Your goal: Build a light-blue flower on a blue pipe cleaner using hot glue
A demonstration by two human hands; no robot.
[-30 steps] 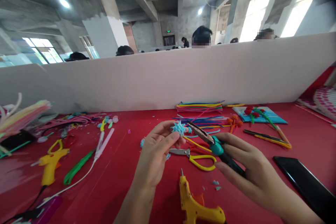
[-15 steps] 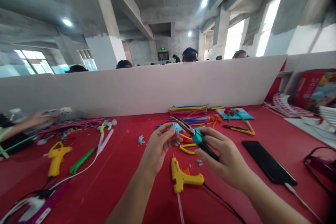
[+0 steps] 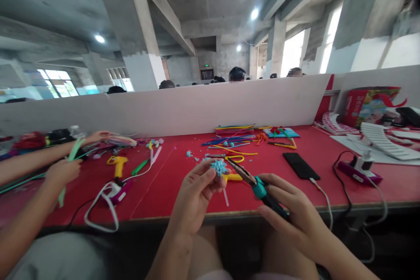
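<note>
Between the fingertips of my left hand (image 3: 193, 192) is a light blue, spiky pipe-cleaner piece (image 3: 219, 167). My right hand (image 3: 295, 210) is wrapped round the dark handles of a pair of pliers (image 3: 252, 181) with teal grips. The pliers' long jaws point up and left, close beside the blue piece; whether they touch it I cannot tell. Behind my hands a yellow glue gun (image 3: 233, 177) lies on the red table (image 3: 157, 192), partly hidden. Yellow-handled scissors (image 3: 234, 158) and light blue scraps (image 3: 189, 153) lie just beyond.
Colourful pipe cleaners (image 3: 234, 129) lie near the white partition (image 3: 210, 105). At right are a black phone (image 3: 300, 165) on a cable and a purple power strip (image 3: 359, 173). To the left, a co-worker's hands (image 3: 64, 173) hold green strips, near another yellow glue gun (image 3: 117, 165).
The view has tilted down and shifted, so the table's front edge now shows. My hands have come nearer to me, and the blue piece shows more fully. A co-worker's arms reach further in at left.
</note>
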